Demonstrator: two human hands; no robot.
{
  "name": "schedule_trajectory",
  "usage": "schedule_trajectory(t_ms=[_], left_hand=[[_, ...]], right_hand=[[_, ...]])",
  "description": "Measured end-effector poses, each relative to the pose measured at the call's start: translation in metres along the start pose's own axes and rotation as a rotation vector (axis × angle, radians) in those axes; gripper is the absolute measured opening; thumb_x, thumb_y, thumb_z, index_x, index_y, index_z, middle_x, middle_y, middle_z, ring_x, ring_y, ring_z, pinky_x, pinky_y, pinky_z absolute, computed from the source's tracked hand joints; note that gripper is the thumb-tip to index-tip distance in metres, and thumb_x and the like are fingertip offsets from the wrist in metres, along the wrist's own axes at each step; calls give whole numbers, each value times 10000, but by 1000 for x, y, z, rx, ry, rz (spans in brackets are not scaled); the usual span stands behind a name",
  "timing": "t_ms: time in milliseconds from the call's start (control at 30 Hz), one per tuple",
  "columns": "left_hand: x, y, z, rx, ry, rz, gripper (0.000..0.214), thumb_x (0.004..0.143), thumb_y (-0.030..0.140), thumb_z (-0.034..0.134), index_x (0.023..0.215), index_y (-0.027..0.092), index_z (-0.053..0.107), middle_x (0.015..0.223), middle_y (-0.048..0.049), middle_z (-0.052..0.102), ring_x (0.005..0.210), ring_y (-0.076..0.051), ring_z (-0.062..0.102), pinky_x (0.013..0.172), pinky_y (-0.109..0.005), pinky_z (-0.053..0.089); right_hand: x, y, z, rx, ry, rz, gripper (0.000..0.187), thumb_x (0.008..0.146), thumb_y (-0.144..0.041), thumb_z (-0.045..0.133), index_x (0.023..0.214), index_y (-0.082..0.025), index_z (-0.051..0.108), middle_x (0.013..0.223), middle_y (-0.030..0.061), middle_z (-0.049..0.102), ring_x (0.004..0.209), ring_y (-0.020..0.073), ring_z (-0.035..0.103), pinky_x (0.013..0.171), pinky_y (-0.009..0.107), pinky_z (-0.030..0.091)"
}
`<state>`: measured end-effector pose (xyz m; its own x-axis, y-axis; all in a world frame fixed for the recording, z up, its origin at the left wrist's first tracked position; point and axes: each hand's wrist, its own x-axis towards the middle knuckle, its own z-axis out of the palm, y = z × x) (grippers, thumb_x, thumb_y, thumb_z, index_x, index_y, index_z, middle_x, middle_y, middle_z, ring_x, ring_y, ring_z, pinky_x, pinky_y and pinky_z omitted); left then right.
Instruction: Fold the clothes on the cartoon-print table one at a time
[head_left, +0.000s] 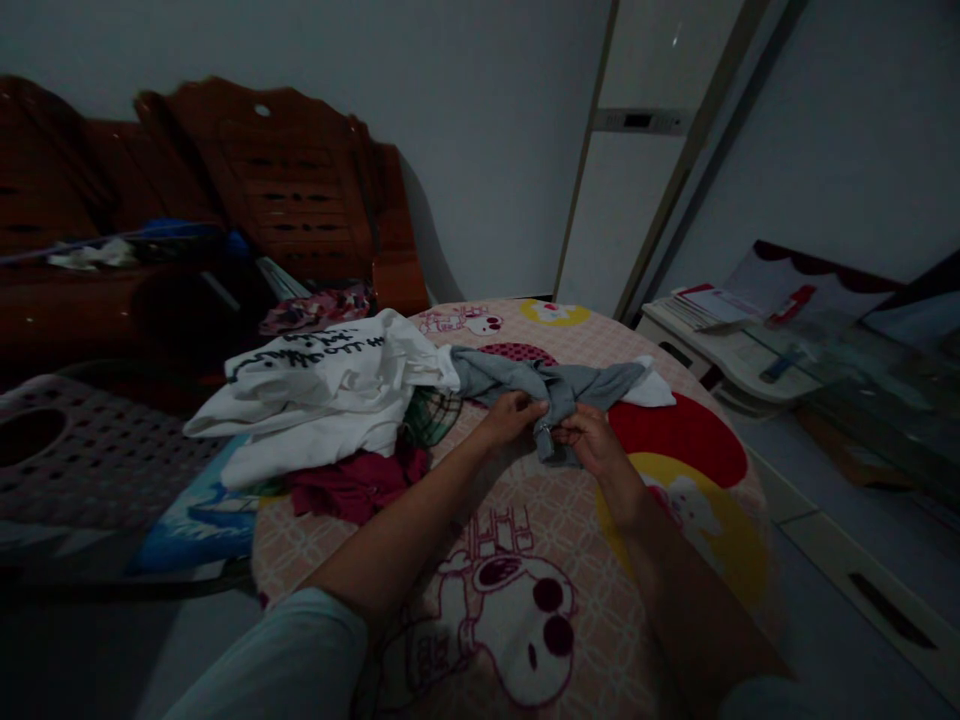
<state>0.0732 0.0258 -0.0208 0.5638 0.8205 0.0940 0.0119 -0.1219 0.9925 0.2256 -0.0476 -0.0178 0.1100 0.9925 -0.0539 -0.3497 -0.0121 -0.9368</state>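
A grey garment with white ends [502, 370] lies bunched across the far middle of the round table. Both of my hands grip its near edge. My left hand [516, 415] pinches the cloth from the left side. On the other side, my right hand [589, 435] has its fingers closed on the same cloth, by a folded part that hangs toward me. The garment's exact kind is hard to make out in the dim light. Left of it, a white garment with black lettering [322, 390] is heaped, touching one white end. A dark red garment [360, 485] sticks out beneath that heap.
The table wears a pink patterned cloth [480, 540] with cartoon dogs. A wooden bench [277, 190] stands behind at left, with items on its seat. A perforated plastic chair [112, 450] is at left. At right are a white cabinet [742, 345] with papers and a glass surface [862, 370].
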Motion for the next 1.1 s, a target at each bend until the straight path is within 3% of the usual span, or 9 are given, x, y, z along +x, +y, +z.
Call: schedule_trajectory(t_ms=[100, 233, 333, 633, 767, 967, 1100], left_hand=[[-2, 3, 4, -110, 67, -74, 369, 643, 434, 790, 604, 162, 543, 514, 15, 511, 478, -106, 466, 448, -227, 334], [-3, 9, 4, -169, 138, -122, 375, 640, 428, 799, 630, 162, 535, 538, 14, 542, 463, -106, 500, 452, -232, 397], [-3, 9, 5, -202, 164, -128, 393, 666, 468, 775, 659, 163, 529, 555, 16, 560, 448, -102, 516, 446, -227, 413], [-1, 2, -1, -59, 287, -21, 394, 682, 474, 747, 648, 183, 483, 480, 43, 512, 412, -84, 456, 413, -202, 322], [-2, 1, -1, -58, 312, -38, 362, 704, 466, 725, 694, 190, 490, 471, 56, 504, 387, -87, 440, 394, -205, 308], [-2, 2, -1, -76, 345, -70, 359, 746, 432, 702, 683, 213, 425, 455, 66, 480, 375, -105, 491, 373, -204, 308], [-2, 2, -1, -82, 355, -75, 392, 743, 446, 710, 667, 216, 402, 440, 72, 468, 367, -104, 495, 368, -200, 291]], right_hand=[[-1, -1, 1, -91, -9, 38, 252, 591, -378, 770, 704, -170, 684, 643, 33, 690, 524, 168, 627, 528, 293, 521], [1, -1, 0, -136, 164, -36, 378, 581, -506, 808, 687, -163, 688, 617, 38, 682, 514, 178, 613, 492, 293, 499], [2, -2, -1, -102, 220, -92, 389, 547, -515, 820, 687, -175, 693, 623, 28, 685, 519, 179, 607, 500, 300, 502], [1, -3, -9, -230, 122, -106, 329, 584, -471, 792, 671, -172, 685, 541, 24, 663, 390, 145, 555, 398, 252, 428], [3, -1, -12, -278, 87, -94, 324, 581, -460, 789, 660, -169, 670, 548, 27, 671, 370, 126, 543, 376, 225, 399], [-2, -7, -3, -477, 335, -242, 325, 648, -474, 754, 568, -201, 597, 456, -16, 578, 330, 105, 449, 338, 228, 309], [-7, -5, 6, -677, 203, -290, 362, 739, -495, 690, 541, -204, 604, 444, -16, 542, 368, 105, 432, 380, 239, 294]])
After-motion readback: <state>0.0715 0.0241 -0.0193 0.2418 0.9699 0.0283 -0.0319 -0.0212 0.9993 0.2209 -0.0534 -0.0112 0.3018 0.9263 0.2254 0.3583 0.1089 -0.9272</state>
